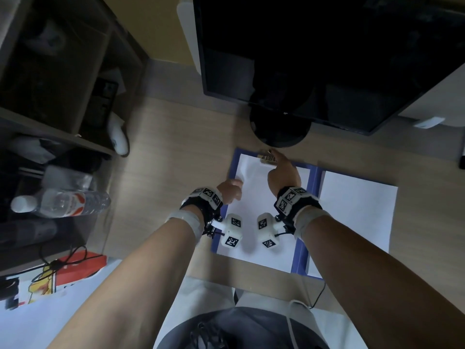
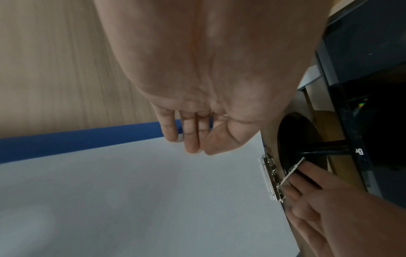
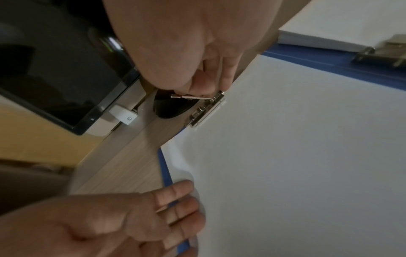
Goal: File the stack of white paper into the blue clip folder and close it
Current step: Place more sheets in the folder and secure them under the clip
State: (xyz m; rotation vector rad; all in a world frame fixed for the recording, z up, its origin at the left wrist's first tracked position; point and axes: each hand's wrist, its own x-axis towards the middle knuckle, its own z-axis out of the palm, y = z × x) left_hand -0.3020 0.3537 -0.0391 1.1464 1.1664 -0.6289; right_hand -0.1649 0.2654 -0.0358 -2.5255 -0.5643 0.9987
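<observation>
The blue clip folder is lying open on the wooden bench, in front of the round base of a dark monitor. The stack of white paper is sitting on the folder's left panel, its top edge under the metal clip. The right hand is reaching to that clip, its fingertips pinching the clip's thin raised lever. The left hand is resting on the left edge of the paper with fingers fairly straight and close together, pressing the sheets down, holding nothing. More white paper is lying on the folder's right panel. A plastic water bottle is lying on a shelf at the left.
</observation>
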